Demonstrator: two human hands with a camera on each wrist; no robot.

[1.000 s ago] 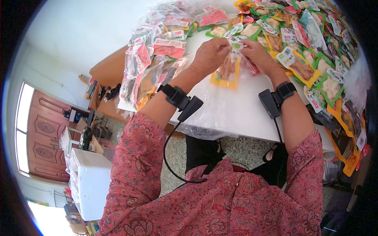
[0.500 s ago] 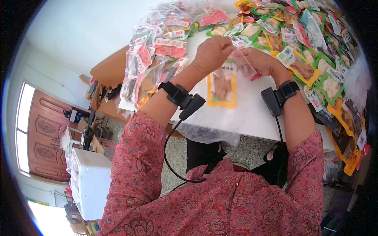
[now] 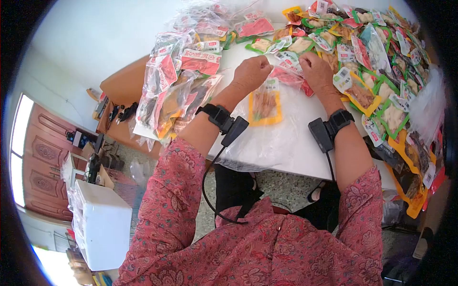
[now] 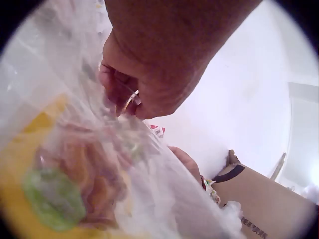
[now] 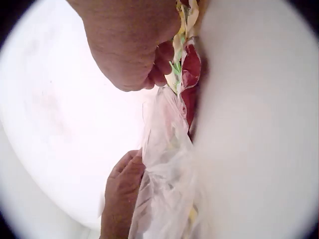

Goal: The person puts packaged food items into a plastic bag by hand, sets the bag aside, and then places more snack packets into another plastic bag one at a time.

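Observation:
A clear plastic bag (image 5: 167, 169) stretches between my two hands. My left hand (image 3: 253, 76) pinches one side of it with curled fingers, close to the fingertips in the left wrist view. Level with it on the other side, my right hand (image 3: 317, 74) has its fingers curled at the bag's upper edge. Inside the bag, below the left hand, is a yellow-edged food packet (image 3: 265, 107) with brown pieces showing through its window. The left wrist view shows this packet (image 4: 84, 174) large, behind crinkled film. A red packet (image 3: 285, 76) shows between the hands.
Bagged packets (image 3: 164, 71) are heaped on the left of the white table (image 3: 305, 138). A large pile of loose food packets (image 3: 367, 62) covers the right side. Loose plastic film (image 3: 248, 155) lies along the near table edge.
The hands have moved apart, spreading the bag's top. The yellow-edged packet has dropped from between the fingers to lower in the bag. More of the red packet is uncovered.

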